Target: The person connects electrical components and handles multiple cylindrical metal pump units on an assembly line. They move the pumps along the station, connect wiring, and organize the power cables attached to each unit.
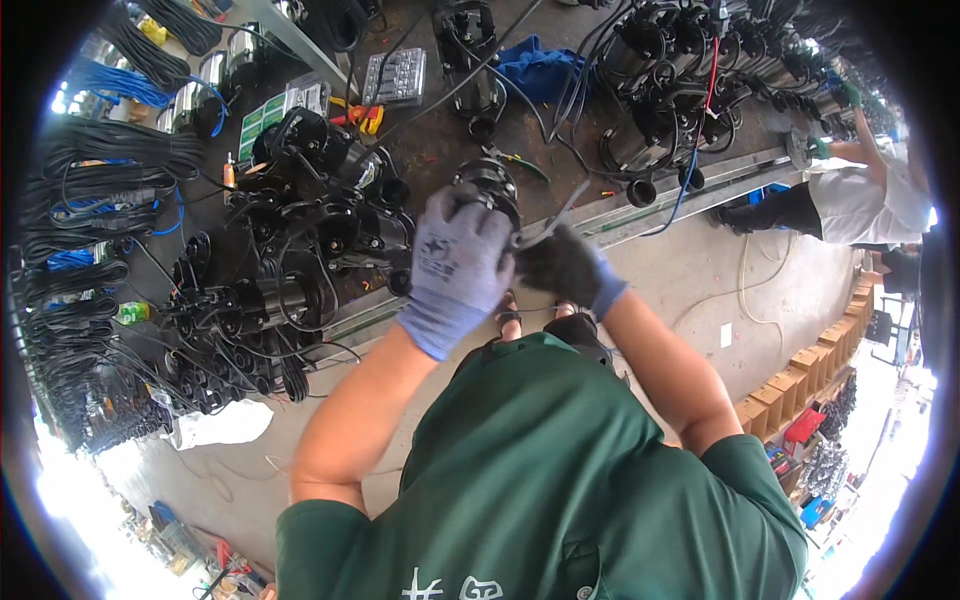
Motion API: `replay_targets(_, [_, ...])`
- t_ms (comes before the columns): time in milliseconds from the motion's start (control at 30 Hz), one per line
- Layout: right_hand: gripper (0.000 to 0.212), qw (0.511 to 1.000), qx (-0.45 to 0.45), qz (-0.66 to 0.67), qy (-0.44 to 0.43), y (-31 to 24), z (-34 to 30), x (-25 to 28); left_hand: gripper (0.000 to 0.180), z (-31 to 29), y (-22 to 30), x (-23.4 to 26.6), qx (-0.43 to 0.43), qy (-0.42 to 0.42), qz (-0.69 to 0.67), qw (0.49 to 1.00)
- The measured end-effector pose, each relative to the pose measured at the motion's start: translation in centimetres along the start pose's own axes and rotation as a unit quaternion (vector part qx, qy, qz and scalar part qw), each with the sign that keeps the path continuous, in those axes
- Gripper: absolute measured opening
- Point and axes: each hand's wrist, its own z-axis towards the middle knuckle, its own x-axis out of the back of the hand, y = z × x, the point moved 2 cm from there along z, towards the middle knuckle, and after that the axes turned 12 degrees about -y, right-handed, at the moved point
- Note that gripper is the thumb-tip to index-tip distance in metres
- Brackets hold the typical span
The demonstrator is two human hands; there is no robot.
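My left hand (460,245), in a grey-blue knit glove, is curled over a round black and silver pump-like unit (487,178) at the workbench's near edge. Its fingers wrap the near side of that unit and hide part of it. My right hand (562,268), in a glove with a dark palm, is bent in close on the right side of the same unit. What its fingers grip is hidden and slightly blurred. A thin grey strip or cable (560,214) slants up and right from between the two hands.
More black and silver units (650,130) with cables crowd the dark bench (420,150) on both sides. Yellow-red pliers (368,118), a clear parts box (396,77) and a blue cloth (540,70) lie behind. Coiled black cables (90,190) fill the left. A co-worker (850,195) stands at right.
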Motion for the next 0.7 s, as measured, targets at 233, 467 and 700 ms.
replay_targets(233, [0.045,0.846,0.224,-0.481,-0.045,4.1,3.7,-4.7,0.028,0.4,5.3,-2.4,-0.047,-0.043,-0.075,0.995])
replay_targets(467, [0.084,0.915,0.2,0.3,-0.181,0.3,-6.4,-8.1,0.026,-2.2,4.7,0.2,-0.204,-0.127,-0.167,0.956])
replay_targets(700, [0.077,0.881,0.435,0.173,-0.063,0.1,-12.3,-0.5,0.037,-2.2,1.0,-9.1,-0.246,-0.138,-0.13,0.95])
